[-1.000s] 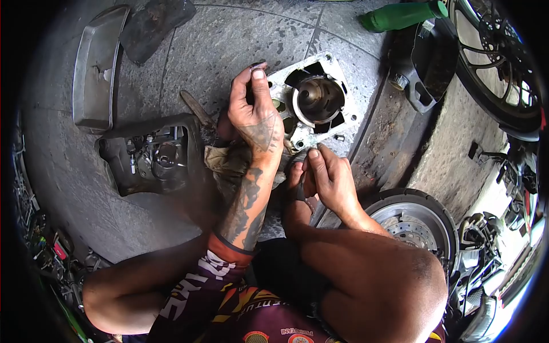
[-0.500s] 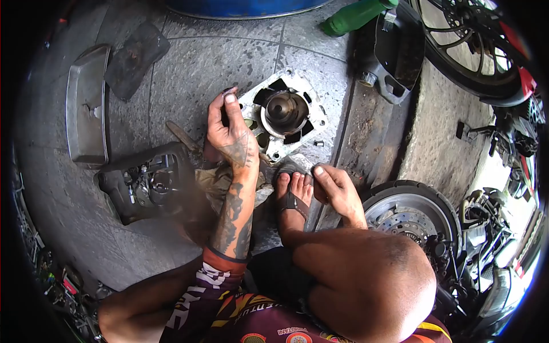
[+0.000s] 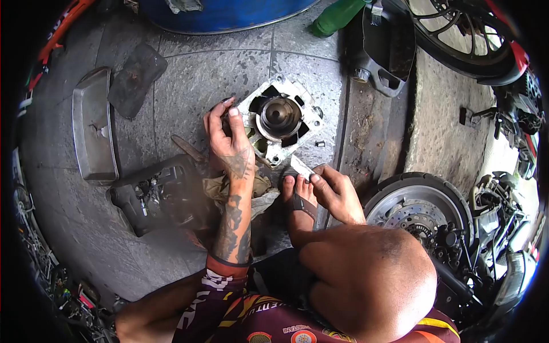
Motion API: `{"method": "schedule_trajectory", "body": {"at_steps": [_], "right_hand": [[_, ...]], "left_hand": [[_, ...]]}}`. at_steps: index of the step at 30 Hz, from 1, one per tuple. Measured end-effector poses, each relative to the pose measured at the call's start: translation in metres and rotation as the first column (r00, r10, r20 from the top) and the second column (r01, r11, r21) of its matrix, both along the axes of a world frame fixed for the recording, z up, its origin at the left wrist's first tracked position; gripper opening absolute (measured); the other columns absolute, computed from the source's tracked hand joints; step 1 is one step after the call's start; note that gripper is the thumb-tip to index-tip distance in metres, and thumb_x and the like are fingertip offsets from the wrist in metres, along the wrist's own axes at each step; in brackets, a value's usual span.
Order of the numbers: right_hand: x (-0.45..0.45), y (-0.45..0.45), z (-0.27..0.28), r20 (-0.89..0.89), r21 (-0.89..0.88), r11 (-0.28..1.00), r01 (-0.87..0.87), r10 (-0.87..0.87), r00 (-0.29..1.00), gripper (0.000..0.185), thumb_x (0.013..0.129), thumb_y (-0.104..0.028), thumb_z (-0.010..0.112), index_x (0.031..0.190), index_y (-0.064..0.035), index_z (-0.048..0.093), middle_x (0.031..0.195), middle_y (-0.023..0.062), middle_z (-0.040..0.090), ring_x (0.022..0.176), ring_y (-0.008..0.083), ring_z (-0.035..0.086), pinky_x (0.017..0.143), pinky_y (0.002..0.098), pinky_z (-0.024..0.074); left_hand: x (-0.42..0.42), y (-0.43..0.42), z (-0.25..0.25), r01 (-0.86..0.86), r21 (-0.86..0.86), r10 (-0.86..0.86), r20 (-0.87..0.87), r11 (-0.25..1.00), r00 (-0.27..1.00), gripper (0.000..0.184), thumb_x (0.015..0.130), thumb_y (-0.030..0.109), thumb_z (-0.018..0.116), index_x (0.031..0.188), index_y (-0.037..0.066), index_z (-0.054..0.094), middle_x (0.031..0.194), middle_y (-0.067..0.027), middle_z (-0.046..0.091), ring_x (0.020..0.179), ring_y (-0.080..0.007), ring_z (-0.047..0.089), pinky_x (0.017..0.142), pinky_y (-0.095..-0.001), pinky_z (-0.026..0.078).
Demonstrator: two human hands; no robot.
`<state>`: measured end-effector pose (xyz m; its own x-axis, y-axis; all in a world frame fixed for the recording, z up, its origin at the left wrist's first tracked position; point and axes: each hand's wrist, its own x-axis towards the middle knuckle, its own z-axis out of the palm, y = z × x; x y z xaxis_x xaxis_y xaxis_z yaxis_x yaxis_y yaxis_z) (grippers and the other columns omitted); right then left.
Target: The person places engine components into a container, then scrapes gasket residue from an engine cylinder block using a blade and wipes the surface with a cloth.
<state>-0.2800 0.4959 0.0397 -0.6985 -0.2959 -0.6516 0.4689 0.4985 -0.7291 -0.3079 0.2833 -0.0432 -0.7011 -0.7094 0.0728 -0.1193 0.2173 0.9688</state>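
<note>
Tile floor [image 3: 189, 74] gives most room above the cylinder block [image 3: 286, 132], up to the blue drum's [image 3: 229, 20] curved rim; room also to block's left, as far as the dark flat pad [image 3: 136, 80]; on the right the tile stops at a dirt-stained strip [image 3: 363, 123]; block sits on tile, upper middle of view.

Around: small metal piece [image 3: 320, 144] just beside block's lower right; sandalled foot [image 3: 301, 214] below block, close under the right hand [image 3: 338, 194], in the way there; crumpled cloth [image 3: 260, 191] by left wrist; wheel [image 3: 423, 208] lower right; cut-open jerrycan [image 3: 384, 51] and green bottle [image 3: 338, 17] upper right; metal tray [image 3: 94, 128] far left; dark tub of parts [image 3: 160, 197] lower left, partly blurred.

Right hand pinches a flat pale strip [image 3: 301, 167] by its lower end; long axis slants up-left, free tip toward block's bottom corner, apart from it; left hand [image 3: 230, 140] half curled, thumb raised, at block's left corner; contact and any grip there, can't tell; block's round bore faces up toward camera.
</note>
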Motion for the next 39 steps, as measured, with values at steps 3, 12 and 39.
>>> {"method": "schedule_trajectory", "body": {"at_steps": [3, 12, 39], "right_hand": [[0.0, -0.001, -0.005, -0.022, 0.02, 1.0, 0.008, -0.007, 1.0, 0.026, 0.097, -0.025, 0.057, 0.095, 0.0007, 0.064, 0.071, 0.0152, 0.065, 0.065, 0.0253, 0.063, 0.065, 0.0375, 0.0484], [-0.005, -0.005, 0.002, -0.043, 0.018, 1.0, -0.023, 0.024, 0.999, 0.026, 0.098, -0.024, 0.057, 0.094, 0.0015, 0.062, 0.069, 0.0107, 0.06, 0.063, 0.0151, 0.053, 0.061, 0.033, 0.0453], [-0.033, -0.01, -0.028, 0.006, -0.207, 0.966, -0.153, 0.157, 0.988, 0.035, 0.102, -0.029, 0.047, 0.088, -0.0014, 0.065, 0.057, 0.0105, 0.059, 0.051, 0.0212, 0.059, 0.056, 0.0367, 0.0473]], "left_hand": [[0.0, -0.012, 0.023, 0.195, -0.238, -0.191, 0.039, 0.952, 0.981, 0.038, 0.093, 0.025, 0.063, 0.119, -0.002, 0.059, 0.126, -0.0193, 0.053, 0.115, -0.033, 0.053, 0.099, -0.0426, 0.042], [-0.028, -0.039, 0.076, 0.731, -0.362, -0.722, 0.19, 0.579, 0.666, 0.08, 0.081, 0.035, 0.076, 0.142, -0.001, 0.038, 0.139, -0.0235, 0.044, 0.13, -0.0406, 0.044, 0.108, -0.0476, 0.036], [-0.053, -0.006, 0.093, 0.864, -0.478, -0.669, 0.696, -0.159, 0.261, 0.103, 0.056, 0.039, 0.087, 0.139, -0.002, 0.041, 0.143, -0.0175, 0.042, 0.14, -0.0312, 0.033, 0.117, -0.053, 0.022]]}}
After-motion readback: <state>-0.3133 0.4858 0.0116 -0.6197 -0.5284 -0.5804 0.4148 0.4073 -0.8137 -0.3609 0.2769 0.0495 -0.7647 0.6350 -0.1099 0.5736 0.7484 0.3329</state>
